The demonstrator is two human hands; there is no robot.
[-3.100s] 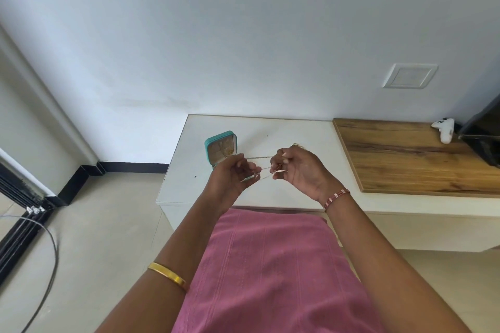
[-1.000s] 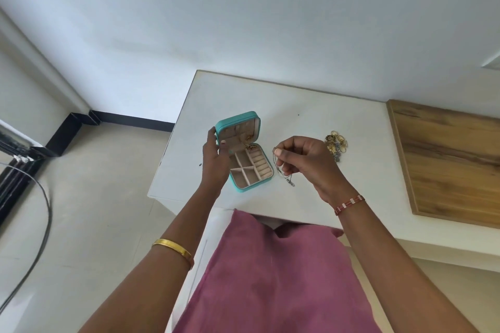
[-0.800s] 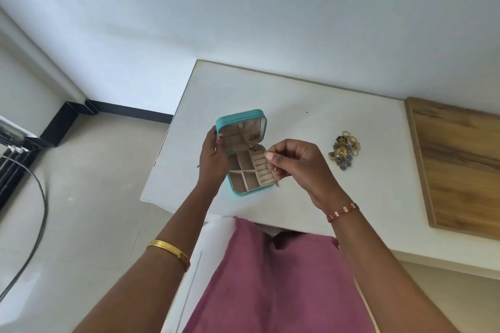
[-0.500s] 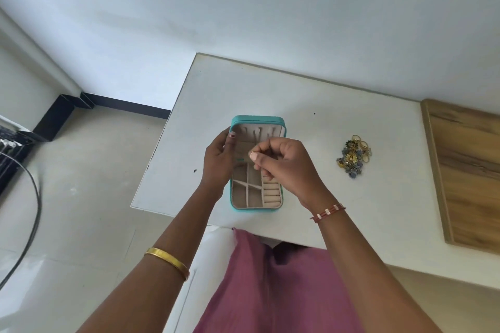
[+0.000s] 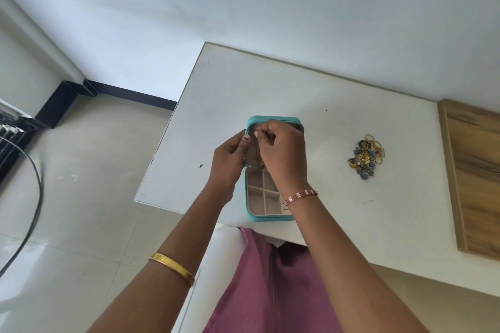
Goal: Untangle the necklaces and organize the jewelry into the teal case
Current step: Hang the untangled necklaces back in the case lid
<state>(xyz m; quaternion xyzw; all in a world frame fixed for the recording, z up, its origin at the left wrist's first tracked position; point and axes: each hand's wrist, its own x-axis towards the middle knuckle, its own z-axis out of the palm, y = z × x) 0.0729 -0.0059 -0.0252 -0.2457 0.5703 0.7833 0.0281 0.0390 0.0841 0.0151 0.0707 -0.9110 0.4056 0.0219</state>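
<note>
The teal case (image 5: pixel 253 217) lies open on the white table (image 5: pixel 338 105), its beige compartments toward me and its lid (image 5: pixel 273 119) at the far end. My left hand (image 5: pixel 230 159) grips the lid's left edge. My right hand (image 5: pixel 284 154) is over the lid's inside, fingers pinched on a thin necklace (image 5: pixel 256 154) that hangs down inside the lid. Most of the chain is hidden by my hands. A pile of tangled jewelry (image 5: pixel 365 157), gold rings and blue flower pieces, lies on the table to the right of the case.
A wooden board (image 5: pixel 476 181) covers the table's right end. The table's left edge (image 5: pixel 162 143) drops to a tiled floor where a black cable (image 5: pixel 35 203) runs. The wall stands just behind the table. My pink garment (image 5: pixel 270 284) fills the lower centre.
The view has tilted down toward the table. My right hand has carried the necklace from beside the case to the inside of the lid. My left hand has stayed on the lid.
</note>
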